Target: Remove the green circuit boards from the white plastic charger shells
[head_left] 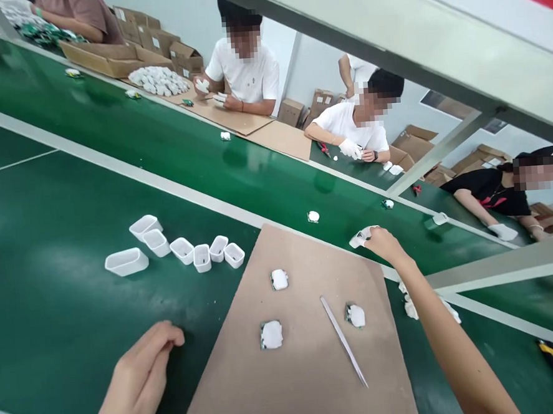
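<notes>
Over the green conveyor belt, my right hand (pixel 384 244) stretches out, its fingers closed on a small white piece (pixel 359 237) with a greyish part; its exact kind is unclear. My left hand (pixel 139 378) rests on the green tabletop at lower left, loosely curled, with nothing visible in it. Between my arms, a brown cardboard sheet (pixel 315 379) carries three small green circuit boards with white tops: an upper one (pixel 280 280), a lower one (pixel 271 335) and a right one (pixel 355 315). Metal tweezers (pixel 343 341) lie slantwise on the sheet.
Several white plastic cups (pixel 126 262) stand left of the cardboard. The belt (pixel 184 156) carries scattered boards, including one board (pixel 313 216) near my right hand. A slanting metal post (pixel 505 262) and an overhead shelf (pixel 388 44) border the right. Co-workers (pixel 244 71) sit opposite.
</notes>
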`<state>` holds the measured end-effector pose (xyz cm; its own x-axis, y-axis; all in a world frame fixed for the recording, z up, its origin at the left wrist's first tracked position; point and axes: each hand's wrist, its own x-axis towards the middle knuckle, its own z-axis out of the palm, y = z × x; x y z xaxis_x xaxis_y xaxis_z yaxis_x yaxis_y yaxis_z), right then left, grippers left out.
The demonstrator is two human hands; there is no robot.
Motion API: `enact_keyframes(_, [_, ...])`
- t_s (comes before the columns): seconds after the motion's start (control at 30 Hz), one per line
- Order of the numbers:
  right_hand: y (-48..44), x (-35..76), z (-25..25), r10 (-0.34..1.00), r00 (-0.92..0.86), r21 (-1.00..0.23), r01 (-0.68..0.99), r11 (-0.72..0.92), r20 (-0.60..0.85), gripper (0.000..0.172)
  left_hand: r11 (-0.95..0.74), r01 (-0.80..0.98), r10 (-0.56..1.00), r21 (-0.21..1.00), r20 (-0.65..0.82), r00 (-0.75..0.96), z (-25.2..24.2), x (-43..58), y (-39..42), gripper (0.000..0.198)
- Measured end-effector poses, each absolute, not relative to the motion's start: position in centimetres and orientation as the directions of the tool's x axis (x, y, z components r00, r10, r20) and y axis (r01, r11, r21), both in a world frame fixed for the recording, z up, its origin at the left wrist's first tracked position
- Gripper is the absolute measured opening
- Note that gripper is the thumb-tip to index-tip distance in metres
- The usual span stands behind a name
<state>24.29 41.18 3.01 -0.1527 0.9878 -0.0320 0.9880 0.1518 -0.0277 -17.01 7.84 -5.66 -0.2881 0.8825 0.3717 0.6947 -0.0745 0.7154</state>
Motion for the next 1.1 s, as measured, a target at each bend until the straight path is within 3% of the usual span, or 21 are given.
enact_keyframes(0.13, [41.9, 22.8, 1.8, 0.970, -0.242, -0.088, 0.966, 0.242, 0.015, 0.038, -0.091, 0.716, 0.935, 0.692, 0.307, -0.178, -6.4, -16.7, 8.4, 0.018])
enact_keyframes(0.23, [43.3, 19.9, 0.3, 0.921, -0.389, -0.219, 0.899, 0.380, 0.001, 0.051, 0.038, 0.717, 0.922, 0.696, 0.252, -0.294, -6.1, -16.1, 8.7, 0.017])
enact_keyframes(0.37, [45.7, 17.2, -1.9, 0.889, -0.457, -0.408, 0.816, 0.409, -0.023, 0.036, 0.130, 0.701, 0.922, 0.701, 0.175, -0.345, -5.3, -15.3, 8.1, 0.036])
enact_keyframes(0.5, [44.9, 17.5, -1.8, 0.904, -0.428, -0.616, 0.718, 0.325, -0.021, 0.032, -0.067, 0.733, 0.962, 0.677, 0.238, -0.132, -4.1, -14.9, 8.4, 0.044])
enact_keyframes(0.57, [42.0, 18.2, -0.9, 0.899, -0.438, -0.736, 0.615, 0.282, -0.021, 0.042, -0.160, 0.776, 0.954, 0.610, 0.296, -0.036, -3.3, -14.9, 9.6, 0.039])
enact_keyframes(0.63, [37.5, 19.0, 0.1, 0.881, -0.472, -0.846, 0.476, 0.240, -0.015, 0.059, -0.198, 0.847, 0.925, 0.493, 0.380, -0.006, -2.5, -15.0, 11.4, 0.022])
enact_keyframes(0.73, [29.5, 20.0, 1.6, 0.849, -0.529, -0.944, 0.287, 0.163, -0.015, 0.075, -0.197, 0.929, 0.876, 0.313, 0.482, 0.023, -1.5, -15.3, 14.7, 0.026])
enact_keyframes(0.87, [21.0, 21.0, 2.5, 0.789, -0.606, -0.980, 0.197, 0.030, -0.098, 0.067, -0.119, 0.970, 0.897, 0.214, 0.442, 0.013, -1.5, -15.0, 18.2, 0.034])
enact_keyframes(0.97, [17.1, 21.3, 2.4, 0.730, -0.662, -0.970, 0.242, -0.008, -0.172, 0.043, -0.118, 0.959, 0.909, 0.256, 0.416, 0.001, -2.4, -14.4, 19.5, 0.029])
enact_keyframes(1.03, [15.2, 21.2, 2.0, 0.694, -0.701, -0.915, 0.371, 0.158, -0.164, 0.032, -0.101, 0.956, 0.913, 0.276, 0.406, -0.021, -3.0, -14.1, 20.1, 0.027])
enact_keyframes(1.1, [13.6, 21.2, 1.5, 0.643, -0.757, -0.739, 0.497, 0.455, -0.113, 0.035, -0.084, 0.955, 0.915, 0.286, 0.402, -0.040, -3.4, -13.9, 20.5, 0.025])
